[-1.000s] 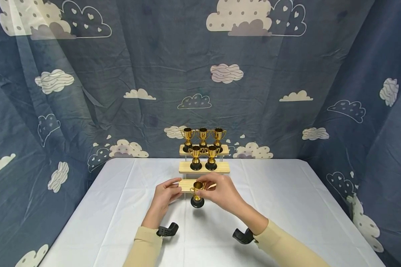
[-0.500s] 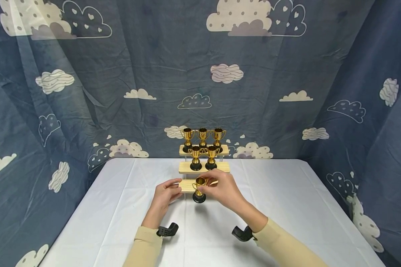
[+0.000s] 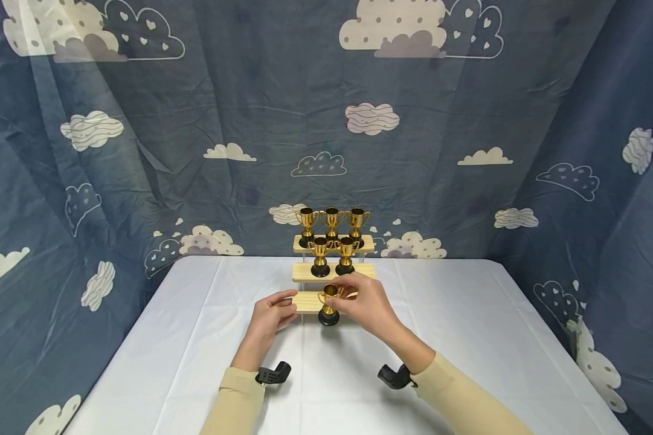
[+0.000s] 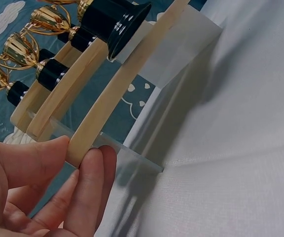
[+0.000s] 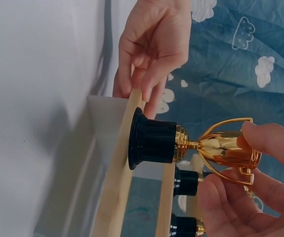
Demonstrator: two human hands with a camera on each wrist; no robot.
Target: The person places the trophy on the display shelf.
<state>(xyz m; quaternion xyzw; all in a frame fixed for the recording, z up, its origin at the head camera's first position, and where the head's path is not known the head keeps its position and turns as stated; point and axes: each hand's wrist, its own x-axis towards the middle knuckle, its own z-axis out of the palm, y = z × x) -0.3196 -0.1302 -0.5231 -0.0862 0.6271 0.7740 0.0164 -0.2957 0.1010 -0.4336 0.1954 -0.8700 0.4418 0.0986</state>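
Observation:
In the head view, my right hand (image 3: 366, 307) pinches a small gold trophy cup (image 3: 328, 315) by its bowl and handles, upright. The trophy's black base (image 5: 154, 140) is right at the lowest wooden shelf (image 5: 116, 187) in the right wrist view. My left hand (image 3: 269, 320) grips the left end of that same shelf (image 4: 110, 98), thumb on one face and fingers on the other. Two more trophies stand on the middle shelf (image 3: 304, 273), and three on the top shelf (image 3: 368, 243).
Translucent side panels (image 4: 184, 47) hold up the three-step stand on a white-clothed table (image 3: 440, 326). Close behind it hangs a blue curtain (image 3: 272, 78) with a cloud pattern. Each wrist carries a black camera, such as the left one (image 3: 273, 373).
My right hand has moved the trophy away from me and slightly right, up against the lowest shelf. The left hand keeps its grip on the shelf end.

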